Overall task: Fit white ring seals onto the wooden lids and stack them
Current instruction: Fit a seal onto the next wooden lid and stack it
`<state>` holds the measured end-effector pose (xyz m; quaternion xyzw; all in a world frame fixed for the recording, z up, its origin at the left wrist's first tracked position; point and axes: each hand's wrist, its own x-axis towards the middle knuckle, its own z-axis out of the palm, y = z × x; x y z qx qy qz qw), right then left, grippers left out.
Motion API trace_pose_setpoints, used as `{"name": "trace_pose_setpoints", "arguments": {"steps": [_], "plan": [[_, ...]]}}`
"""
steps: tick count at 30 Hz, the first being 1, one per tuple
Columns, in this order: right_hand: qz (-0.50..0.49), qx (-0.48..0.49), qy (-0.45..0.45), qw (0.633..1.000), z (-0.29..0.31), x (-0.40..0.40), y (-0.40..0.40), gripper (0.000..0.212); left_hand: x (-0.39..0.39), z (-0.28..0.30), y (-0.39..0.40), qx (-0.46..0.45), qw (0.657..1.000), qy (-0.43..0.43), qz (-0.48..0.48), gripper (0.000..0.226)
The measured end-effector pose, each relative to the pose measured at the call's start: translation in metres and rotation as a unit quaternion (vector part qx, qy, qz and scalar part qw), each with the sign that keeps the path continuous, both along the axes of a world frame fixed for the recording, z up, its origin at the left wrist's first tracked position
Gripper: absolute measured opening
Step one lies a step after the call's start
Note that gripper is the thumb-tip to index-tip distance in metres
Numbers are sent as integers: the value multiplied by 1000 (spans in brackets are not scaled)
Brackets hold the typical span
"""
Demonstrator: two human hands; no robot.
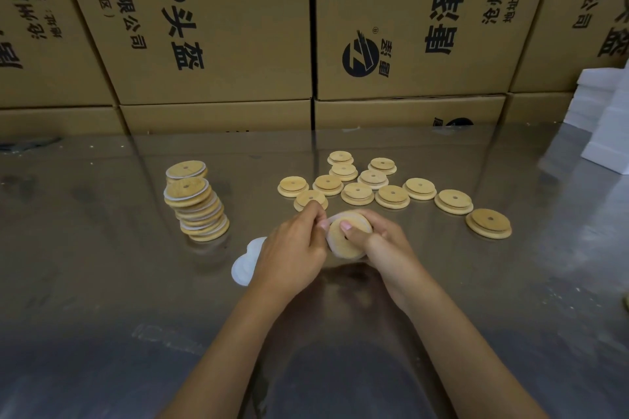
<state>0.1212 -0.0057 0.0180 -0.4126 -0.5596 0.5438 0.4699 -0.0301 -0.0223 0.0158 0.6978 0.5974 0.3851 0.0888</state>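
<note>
Both hands close on one wooden lid [347, 241] at 6 o'clock of the surface [102, 282]: right hand [381, 245] fingers grip it, left hand [292, 248] fingers pinch the white ring seal [327, 224] at its rim. Best practice is probably to work the seal around evenly before adding it to the stack [197, 202] at 9 o'clock.

Both forearms bare — no sleeves, each hand [292, 248] ungloved.

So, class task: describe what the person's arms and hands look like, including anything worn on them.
Both forearms are bare to the frame's lower edge: no sleeves, gloves, watch or rings show. The left hand and right hand have short, unpainted fingernails.
</note>
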Motion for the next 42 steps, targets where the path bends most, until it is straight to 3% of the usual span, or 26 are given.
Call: {"name": "trace_pose_setpoints", "arguments": {"steps": [8,15,23,27,36,42], "plan": [[8,-73,63,995,-3,3,3,21,-1,1,1,-30,999,1,-27,11],[3,-111,132,985,-3,6,7,30,0,0,3,-52,995,-55,-61,16],[26,-129,198,971,-3,9,9,25,9,-3,1,-88,978,-174,-72,19],[24,-135,242,961,-1,12,11,25,16,-4,0,-105,977,-172,-69,19],[22,-117,205,971,1,7,8,29,15,-5,1,-114,979,-166,-20,18],[16,-86,139,986,1,4,5,30,14,-5,1,-84,978,-185,-45,21]]}}
